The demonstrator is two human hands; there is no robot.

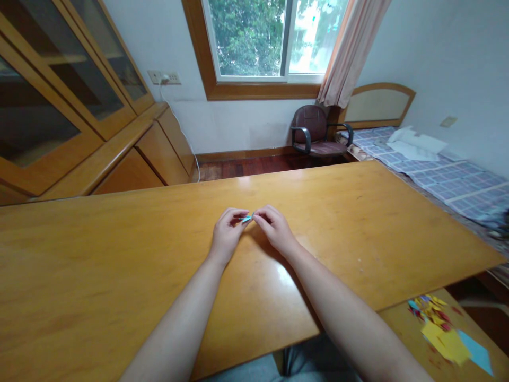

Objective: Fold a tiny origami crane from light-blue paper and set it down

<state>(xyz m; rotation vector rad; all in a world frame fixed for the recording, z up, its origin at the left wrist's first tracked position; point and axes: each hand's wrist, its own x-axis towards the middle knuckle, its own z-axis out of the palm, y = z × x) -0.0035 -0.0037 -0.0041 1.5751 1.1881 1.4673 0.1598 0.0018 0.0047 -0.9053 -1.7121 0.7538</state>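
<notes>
One small folded piece of blue paper (pixel 247 218) is held just above the middle of the wooden table (pixel 119 265), pinched at either end between the closed fingertips of the left hand (pixel 227 232) and the right hand (pixel 274 227), apparently to steady it for a fine crease. One loose pile of coloured paper pieces (pixel 441 323) lies well apart on a lower surface to the right; their number cannot be told.

Both forearms extended, left hand (pixel 227 231) and right hand (pixel 273 227) pinched together.

light-blue paper (pixel 247 218), honey-brown table (pixel 119 265), blue-check bed cover (pixel 449 178)
</notes>
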